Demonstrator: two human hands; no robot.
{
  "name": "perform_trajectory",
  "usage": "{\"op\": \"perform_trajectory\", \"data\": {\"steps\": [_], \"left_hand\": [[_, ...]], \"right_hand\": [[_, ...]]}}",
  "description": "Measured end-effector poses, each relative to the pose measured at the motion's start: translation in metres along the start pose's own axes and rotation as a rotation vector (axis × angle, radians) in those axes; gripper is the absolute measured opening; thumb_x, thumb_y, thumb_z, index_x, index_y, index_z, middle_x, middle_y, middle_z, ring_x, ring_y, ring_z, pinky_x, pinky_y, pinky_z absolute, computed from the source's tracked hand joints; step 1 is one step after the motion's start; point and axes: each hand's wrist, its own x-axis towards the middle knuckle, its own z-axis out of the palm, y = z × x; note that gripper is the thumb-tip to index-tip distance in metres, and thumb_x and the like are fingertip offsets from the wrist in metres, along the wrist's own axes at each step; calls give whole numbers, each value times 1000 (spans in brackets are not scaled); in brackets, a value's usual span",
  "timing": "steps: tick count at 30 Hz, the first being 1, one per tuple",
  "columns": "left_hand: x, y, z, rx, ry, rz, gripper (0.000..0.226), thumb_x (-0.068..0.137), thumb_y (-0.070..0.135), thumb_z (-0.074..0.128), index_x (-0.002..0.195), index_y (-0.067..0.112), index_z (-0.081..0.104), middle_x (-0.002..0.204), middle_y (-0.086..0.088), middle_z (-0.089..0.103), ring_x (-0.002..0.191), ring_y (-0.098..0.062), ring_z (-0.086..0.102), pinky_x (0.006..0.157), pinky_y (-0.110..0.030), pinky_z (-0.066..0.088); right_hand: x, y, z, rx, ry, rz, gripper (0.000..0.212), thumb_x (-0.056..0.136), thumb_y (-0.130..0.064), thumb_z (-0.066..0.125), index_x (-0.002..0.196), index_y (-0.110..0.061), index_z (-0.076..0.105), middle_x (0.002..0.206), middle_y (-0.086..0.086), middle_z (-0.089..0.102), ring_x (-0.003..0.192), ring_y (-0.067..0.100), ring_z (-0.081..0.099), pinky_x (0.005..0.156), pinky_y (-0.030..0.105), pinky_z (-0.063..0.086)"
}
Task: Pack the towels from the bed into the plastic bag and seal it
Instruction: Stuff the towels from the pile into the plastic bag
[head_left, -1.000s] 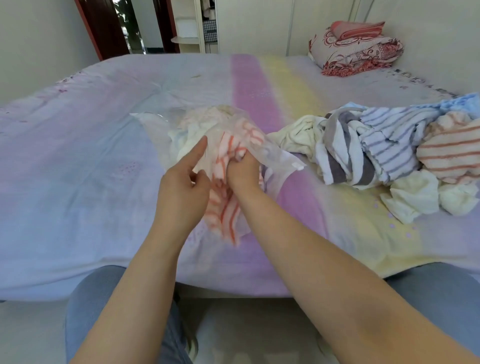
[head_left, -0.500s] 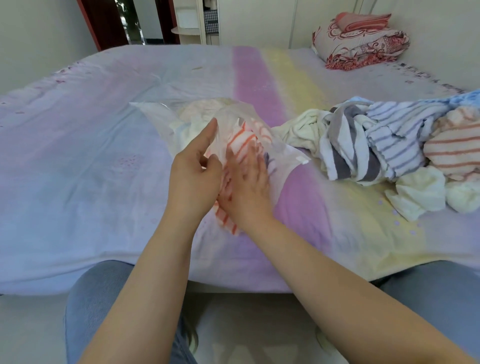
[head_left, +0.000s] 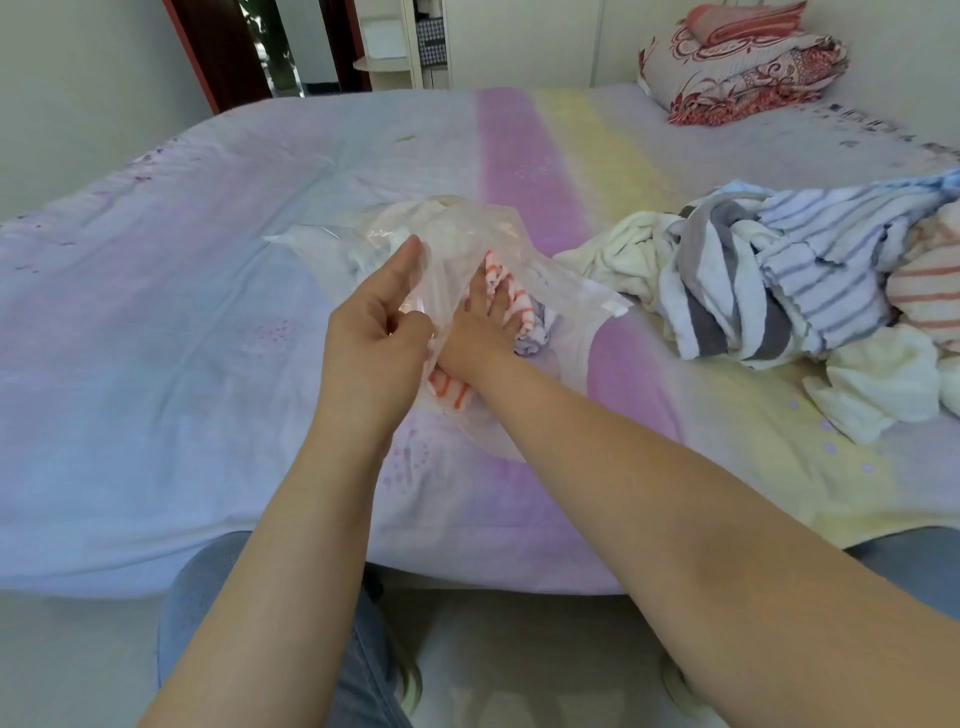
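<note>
Left hand (head_left: 376, 332): pinches the edge of the plastic bag (head_left: 519, 260) mouth.
Right hand (head_left: 480, 332): fingers spread, pressing the orange-striped towel (head_left: 511, 296) inside the bag.
Towel pile (head_left: 779, 291): near the right edge of the bed (head_left: 156, 312).

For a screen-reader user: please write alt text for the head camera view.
A left hand holds open a clear plastic bag on a bed while the right hand pushes an orange-striped towel inside. More towels lie heaped to the right.
</note>
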Motion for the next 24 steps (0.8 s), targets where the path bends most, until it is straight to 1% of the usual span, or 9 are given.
{"op": "perform_trajectory", "data": {"steps": [4,6,8,10,13,16,18,20,24], "left_hand": [[-8,-11,14,29,16,29,61,83,9,51,141,29,51,133,28,57,79,5,59,79,-20,51],[-14,-16,22,109,30,70,60,85,13,55,142,32,49,108,47,57,67,7,54,71,-9,46],[-18,-19,27,204,37,97,59,89,13,55,142,38,47,92,49,56,62,7,53,61,-6,43],[-23,-20,30,265,22,163,59,91,9,51,141,40,46,123,35,57,75,6,56,66,-14,47],[-30,-19,39,415,14,314,63,88,-6,46,140,30,51,147,19,43,120,-14,54,92,-31,49],[-36,-19,49,587,35,389,66,83,-13,44,137,23,55,148,6,49,126,-24,47,92,-19,34],[-39,-18,53,627,48,412,66,81,-15,45,137,19,56,146,2,52,123,-26,48,89,-19,33],[-41,-16,55,653,65,428,63,81,-14,47,136,16,56,146,0,52,120,-29,48,90,-25,39],[-44,-16,67,737,107,524,56,80,-10,55,132,10,58,146,-9,51,120,-37,50,97,-43,42]], "right_hand": [[-39,30,0,-6,-11,-87,80,89,-35,50,152,-29,0,160,0,-17,147,32,-13,119,50,1],[-71,47,-12,125,21,-220,62,89,-18,51,147,-23,31,160,3,16,147,25,15,117,36,19],[-110,65,-27,307,97,-306,42,89,-17,51,127,-30,57,138,-10,53,127,10,47,98,21,39],[-147,82,-44,461,241,-285,29,90,-24,51,111,-42,62,111,-27,65,103,-3,59,83,13,45],[-159,117,-73,613,598,-135,27,91,-20,53,96,-45,62,98,-23,68,92,0,63,74,13,46],[-126,166,-110,324,895,66,27,86,-13,56,111,-23,62,130,-1,56,122,24,50,98,27,38],[-103,204,-136,103,950,346,48,83,-18,59,131,-23,51,155,8,26,141,35,24,113,43,22],[-91,240,-159,61,996,582,60,86,-24,58,141,-32,37,161,8,7,146,36,10,115,50,18],[-97,297,-176,349,945,754,70,94,-25,43,153,-28,5,161,8,7,144,29,21,112,47,24]]}}
